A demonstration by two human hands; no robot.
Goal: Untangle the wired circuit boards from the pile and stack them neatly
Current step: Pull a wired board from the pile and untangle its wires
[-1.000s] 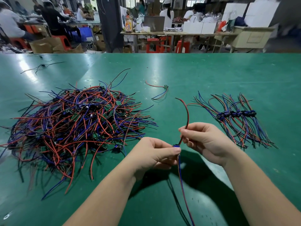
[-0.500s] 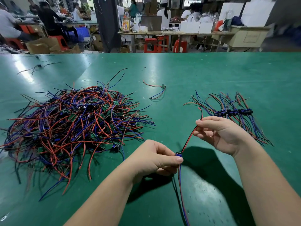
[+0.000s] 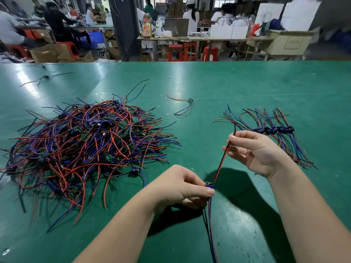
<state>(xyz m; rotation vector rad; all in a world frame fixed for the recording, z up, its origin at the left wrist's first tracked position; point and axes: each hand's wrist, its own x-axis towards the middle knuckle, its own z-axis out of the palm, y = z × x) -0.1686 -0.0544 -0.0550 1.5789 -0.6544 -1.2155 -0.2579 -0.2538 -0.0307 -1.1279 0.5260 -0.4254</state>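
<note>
One pile (image 3: 81, 147) of tangled red, blue and black wires with small green boards lies on the left part of the green table (image 3: 247, 82); the boards in it are too many and too buried to count. Beyond the pile, at the far left, one stray wire piece (image 3: 45, 77) lies apart. Near the table centre, one loose board (image 3: 190, 100) with its wires lies alone, clear of the pile. In front of it, above the table, the left hand (image 3: 182, 188) pinches one small blue board (image 3: 209, 185) between thumb and curled fingers; blue, red and black wires hang from this board toward the lower edge. One red-and-black wire pair (image 3: 221, 162) runs straight from the board up to the right hand (image 3: 254, 150), which pinches it between thumb and forefinger, the other fingers loosely curled. Behind the right hand lies one stack (image 3: 273, 130): a row of boards with wires fanned out to both sides; the board count cannot be determined.
</note>
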